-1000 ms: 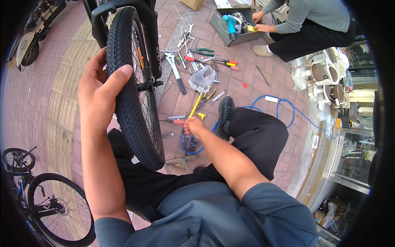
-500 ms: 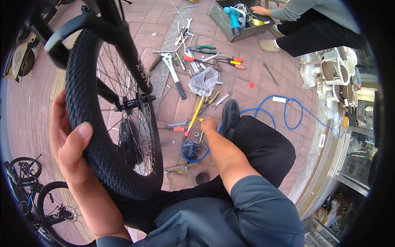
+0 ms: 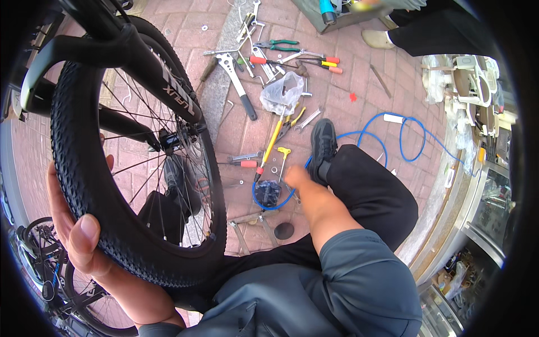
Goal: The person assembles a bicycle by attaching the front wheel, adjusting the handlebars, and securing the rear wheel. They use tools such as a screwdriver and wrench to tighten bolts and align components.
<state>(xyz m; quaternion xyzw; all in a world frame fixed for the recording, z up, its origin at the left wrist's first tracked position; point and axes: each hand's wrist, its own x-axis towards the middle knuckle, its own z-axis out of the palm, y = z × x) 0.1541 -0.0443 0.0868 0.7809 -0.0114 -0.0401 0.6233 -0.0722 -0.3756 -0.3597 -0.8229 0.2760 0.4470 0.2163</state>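
Left hand (image 3: 76, 224) has its fingers wrapped round the knobby bike tire (image 3: 84, 168). Right hand (image 3: 296, 178) reaches down by the blue hose (image 3: 269, 203); can't tell its grip.

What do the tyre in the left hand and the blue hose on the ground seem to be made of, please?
The tyre looks like matte black rubber, going by its knobby moulded tread. The blue hose seems to be flexible plastic or rubber: smooth, slightly glossy and lying in loose loops.

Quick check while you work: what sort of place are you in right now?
Likely an outdoor bicycle repair spot on a pavement: red brick paving strewn with hand tools, the left hand on a black knobbly bicycle wheel, and parked bicycles at lower left.
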